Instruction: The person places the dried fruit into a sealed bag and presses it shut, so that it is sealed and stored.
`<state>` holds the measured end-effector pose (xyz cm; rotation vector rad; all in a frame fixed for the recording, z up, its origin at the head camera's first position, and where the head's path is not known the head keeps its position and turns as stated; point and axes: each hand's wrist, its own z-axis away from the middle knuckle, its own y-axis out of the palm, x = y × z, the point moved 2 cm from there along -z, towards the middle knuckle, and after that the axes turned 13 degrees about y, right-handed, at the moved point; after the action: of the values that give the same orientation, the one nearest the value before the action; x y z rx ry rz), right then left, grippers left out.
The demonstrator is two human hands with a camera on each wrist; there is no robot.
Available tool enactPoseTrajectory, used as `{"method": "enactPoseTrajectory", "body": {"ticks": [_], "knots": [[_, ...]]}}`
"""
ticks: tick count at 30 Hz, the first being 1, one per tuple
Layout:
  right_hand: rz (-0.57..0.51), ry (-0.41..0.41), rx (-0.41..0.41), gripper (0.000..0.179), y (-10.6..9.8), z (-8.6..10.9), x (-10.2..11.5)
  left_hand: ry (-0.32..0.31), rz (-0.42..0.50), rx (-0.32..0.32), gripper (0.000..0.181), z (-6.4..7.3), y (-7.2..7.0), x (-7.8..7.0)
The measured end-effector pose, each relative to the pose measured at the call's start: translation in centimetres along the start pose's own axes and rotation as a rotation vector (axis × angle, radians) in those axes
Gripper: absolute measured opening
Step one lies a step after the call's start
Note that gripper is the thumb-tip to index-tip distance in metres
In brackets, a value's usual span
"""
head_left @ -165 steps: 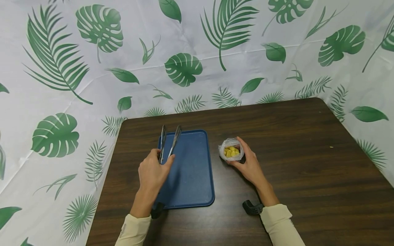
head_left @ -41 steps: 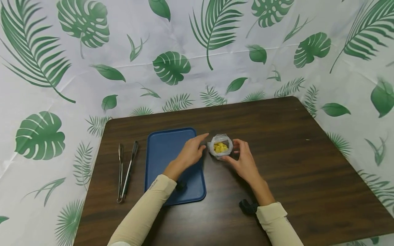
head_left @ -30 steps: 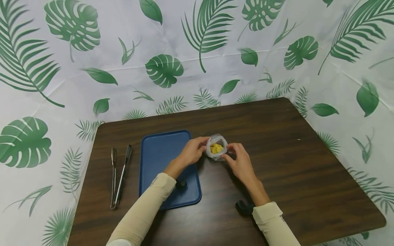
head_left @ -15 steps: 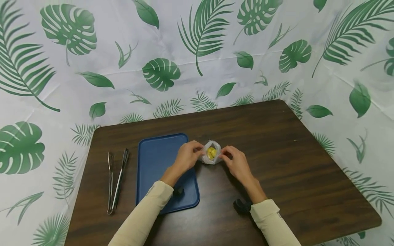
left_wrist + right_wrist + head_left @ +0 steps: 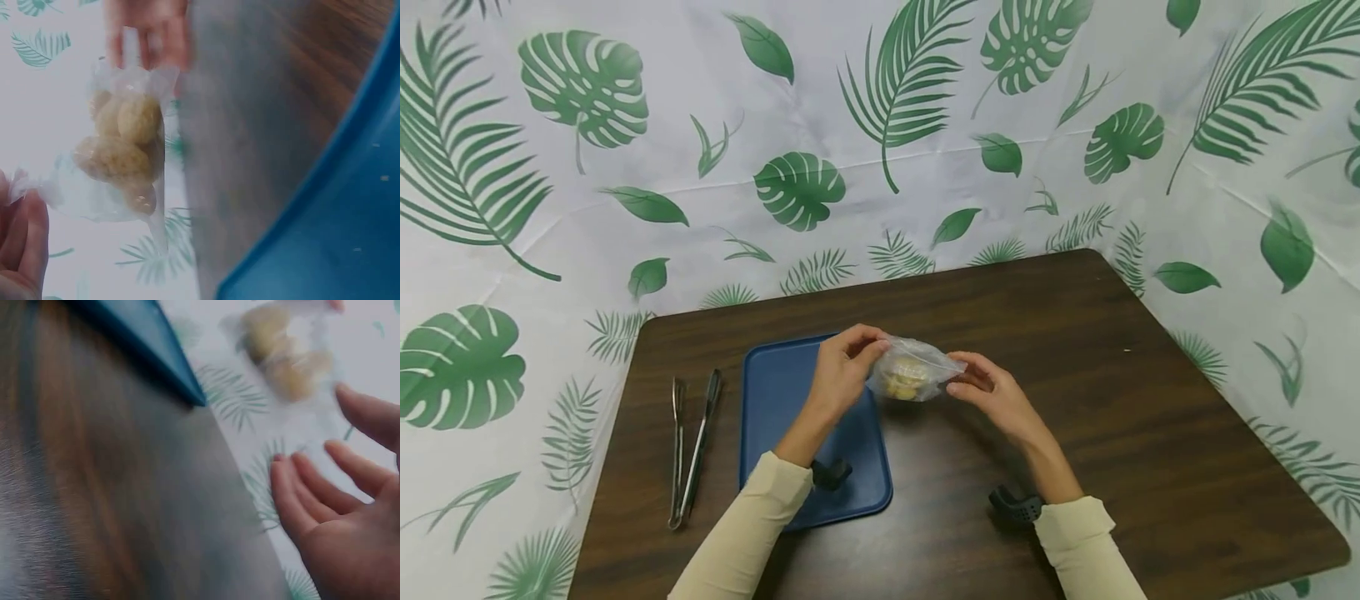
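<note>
A clear plastic bag (image 5: 917, 367) with several yellow, potato-like lumps (image 5: 115, 156) inside is tilted over the tray's right edge and the table. My left hand (image 5: 842, 367) pinches the bag's upper left edge between thumb and fingers. At the opposite corner is my right hand (image 5: 996, 396); a flap of plastic reaches between its thumb and index finger, which stand apart. The right wrist view, though blurred, shows these fingers (image 5: 300, 494) loosely bent with a gap to the thumb. Partly under my left arm lies the blue tray (image 5: 868, 467).
Metal tongs (image 5: 696, 450) rest on the dark wooden table (image 5: 1075, 333) left of the tray, their arms spread. A leaf-patterned cloth (image 5: 700, 192) hangs behind and beside the table.
The tongs have gone from my left hand to the table left of the tray. My left hand has taken the bag's edge; the bag has tipped and its opening has narrowed. My right fingers have loosened.
</note>
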<state>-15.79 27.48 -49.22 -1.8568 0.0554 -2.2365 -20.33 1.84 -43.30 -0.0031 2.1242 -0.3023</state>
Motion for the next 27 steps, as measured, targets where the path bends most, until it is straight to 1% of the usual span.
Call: {"method": "enactPoseTrajectory", "body": {"ticks": [2,4,5,7,9,10,12,16,18,21,24,27], "knots": [[0.038,0.016,0.038,0.043,0.3,0.1,-0.6,0.019,0.011,-0.029,0.009,-0.2,0.0,-0.8],[0.055,-0.009,0.061,0.039,0.7,0.1,-0.9,0.029,0.011,-0.051,0.008,-0.4,0.0,-1.5],[0.061,-0.027,0.061,0.035,1.0,0.1,-0.9,0.033,0.013,-0.059,0.008,-0.5,0.0,-1.8],[0.044,-0.063,0.068,0.030,1.4,0.0,-0.8,0.038,0.015,-0.071,0.009,-0.6,-0.1,-2.3],[0.014,-0.074,0.086,0.028,1.9,-0.1,-0.6,0.045,0.018,-0.085,0.009,-0.8,-0.2,-2.6],[0.002,-0.068,0.095,0.027,2.1,-0.1,-0.5,0.049,0.022,-0.094,0.009,-0.8,-0.2,-2.7],[-0.029,-0.028,0.126,0.030,2.4,-0.2,-0.4,0.059,0.027,-0.113,0.008,-0.9,-0.3,-3.0],[-0.089,0.069,0.215,0.043,3.1,-0.2,0.1,0.096,0.037,-0.158,0.009,-1.2,-0.5,-3.4],[-0.121,0.088,0.246,0.047,3.4,-0.1,0.4,0.112,0.037,-0.178,0.009,-1.4,-0.6,-3.5],[-0.167,0.074,0.240,0.044,3.5,-0.1,0.6,0.124,0.027,-0.196,0.010,-1.7,-0.7,-3.7],[-0.220,0.044,0.192,0.037,3.5,-0.1,0.5,0.121,0.031,-0.203,0.009,-1.9,-0.9,-3.8],[-0.282,0.034,0.156,0.032,3.4,-0.3,-0.2,0.126,0.039,-0.237,0.011,-2.4,-1.2,-3.9]]}}
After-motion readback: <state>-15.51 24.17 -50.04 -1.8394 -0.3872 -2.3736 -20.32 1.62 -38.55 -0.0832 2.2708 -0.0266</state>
